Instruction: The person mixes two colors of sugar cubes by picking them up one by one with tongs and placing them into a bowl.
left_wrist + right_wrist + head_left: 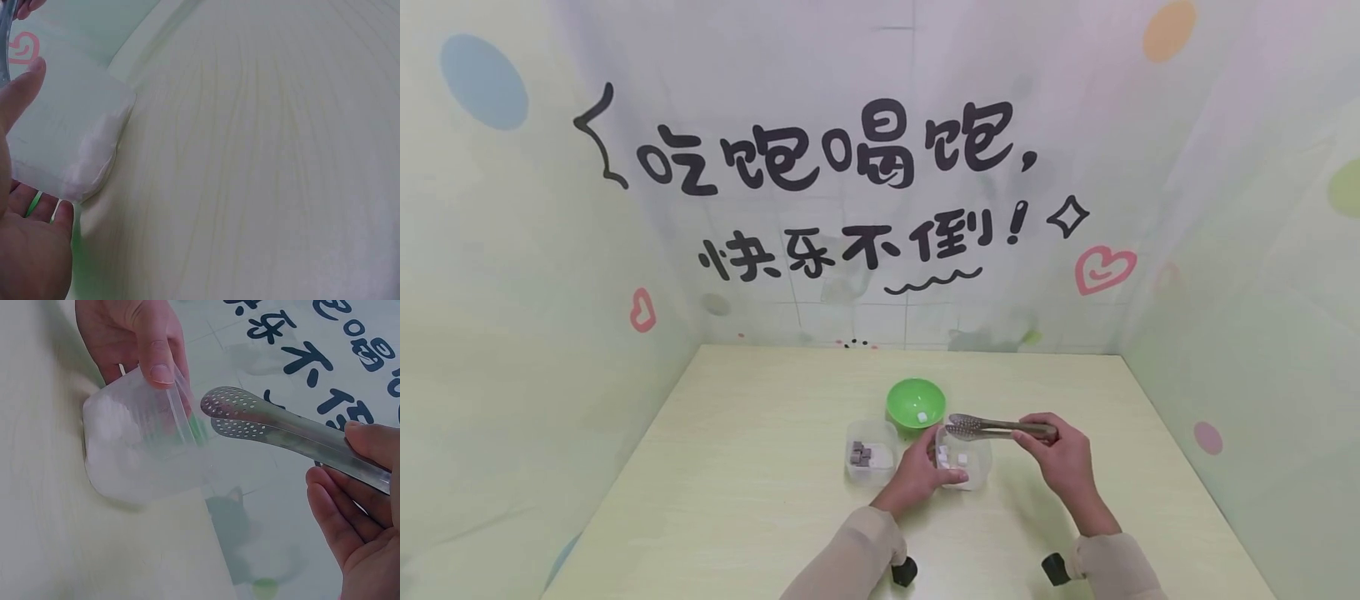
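My left hand (916,478) grips a clear plastic container (979,468), thumb on the near side and fingers at the far side in the right wrist view. Small white cubes (962,459) lie inside it. Metal tongs (294,434) with perforated tips are held in my right hand (1065,457). Their tips hover above the container's rim, slightly apart, and I see nothing between them. Just behind stands a green bowl (910,397) with a white cube (922,417) in it. In the left wrist view, the container (69,125) shows only in part.
A second clear container (884,431) with several grey-brown cubes (859,454) sits left of my left hand. All stand on a pale wood-grain table (737,467). Printed curtain walls (880,50) enclose its back and sides.
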Action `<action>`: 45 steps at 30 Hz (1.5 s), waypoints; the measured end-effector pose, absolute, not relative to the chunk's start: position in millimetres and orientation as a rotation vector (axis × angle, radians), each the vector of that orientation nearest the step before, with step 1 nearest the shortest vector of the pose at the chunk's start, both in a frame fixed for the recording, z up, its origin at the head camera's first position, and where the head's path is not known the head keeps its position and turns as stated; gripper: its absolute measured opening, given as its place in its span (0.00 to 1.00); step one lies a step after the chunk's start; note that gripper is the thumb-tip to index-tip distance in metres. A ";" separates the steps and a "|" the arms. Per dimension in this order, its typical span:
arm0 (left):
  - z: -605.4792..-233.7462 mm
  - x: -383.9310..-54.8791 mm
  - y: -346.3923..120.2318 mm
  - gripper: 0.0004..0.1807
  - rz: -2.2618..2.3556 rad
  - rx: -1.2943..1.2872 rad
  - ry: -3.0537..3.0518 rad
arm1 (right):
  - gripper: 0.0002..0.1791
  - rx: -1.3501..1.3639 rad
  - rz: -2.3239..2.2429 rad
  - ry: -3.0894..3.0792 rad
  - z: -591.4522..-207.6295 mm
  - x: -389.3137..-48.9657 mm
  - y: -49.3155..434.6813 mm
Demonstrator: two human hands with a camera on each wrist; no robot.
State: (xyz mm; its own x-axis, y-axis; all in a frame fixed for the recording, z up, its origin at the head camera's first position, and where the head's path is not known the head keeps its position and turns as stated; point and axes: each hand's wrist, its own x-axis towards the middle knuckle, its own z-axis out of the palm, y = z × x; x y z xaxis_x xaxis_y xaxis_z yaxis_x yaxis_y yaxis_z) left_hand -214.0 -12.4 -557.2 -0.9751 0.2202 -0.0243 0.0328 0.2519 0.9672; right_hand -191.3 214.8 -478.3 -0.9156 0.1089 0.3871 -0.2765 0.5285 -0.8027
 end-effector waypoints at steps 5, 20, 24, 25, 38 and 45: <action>-556.9 -213.6 -12.0 0.55 1.811 0.235 2.360 | 0.10 0.105 1.372 -2.364 -475.1 -192.8 213.9; -557.1 -211.9 -13.1 0.54 1.813 0.266 2.365 | 0.11 0.051 1.539 -2.247 -481.4 -209.0 200.8; -557.3 -211.8 -13.7 0.53 1.814 0.264 2.369 | 0.11 0.043 1.562 -2.236 -477.1 -210.3 193.7; -557.4 -211.8 -14.0 0.53 1.815 0.265 2.370 | 0.11 0.029 1.565 -2.242 -476.6 -211.5 192.2; -555.0 -211.7 -13.6 0.52 1.820 0.261 2.354 | 0.13 0.041 1.578 -2.233 -486.8 -223.1 185.9; -555.8 -211.9 -13.5 0.52 1.820 0.263 2.357 | 0.12 0.070 1.580 -2.215 -490.2 -225.4 183.5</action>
